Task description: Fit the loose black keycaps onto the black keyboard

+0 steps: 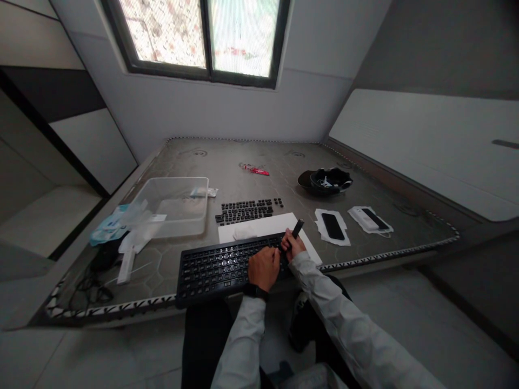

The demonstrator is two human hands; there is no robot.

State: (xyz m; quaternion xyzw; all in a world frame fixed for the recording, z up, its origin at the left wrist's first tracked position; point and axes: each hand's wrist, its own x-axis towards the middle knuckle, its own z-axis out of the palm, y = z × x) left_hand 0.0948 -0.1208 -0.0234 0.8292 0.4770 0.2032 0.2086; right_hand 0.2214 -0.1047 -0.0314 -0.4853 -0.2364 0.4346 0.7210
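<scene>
A black keyboard [219, 267] with its keycaps off lies tilted at the near edge of the mattress, by my knees. My left hand [264, 267], a dark band at its wrist, rests over the keyboard's right half with fingers curled closed; what they hold, if anything, is hidden. Just right of it, my right hand [292, 246] is closed around a short black stick-like tool [298, 228], whose upper end points up and away. The tool's lower end is hidden by the fingers. Behind the keyboard lies a white sheet [279, 222] with a crumpled white tissue [244, 232] on it.
Loose black keycaps [245, 210] lie in rows beyond the sheet. Left stands a clear plastic bin [190, 229], near blue packaging [107, 227] and cables [91, 289]. Right are a black cap [326, 181] and two phones [333, 226] on white cloths. A red item [257, 170] lies farther back.
</scene>
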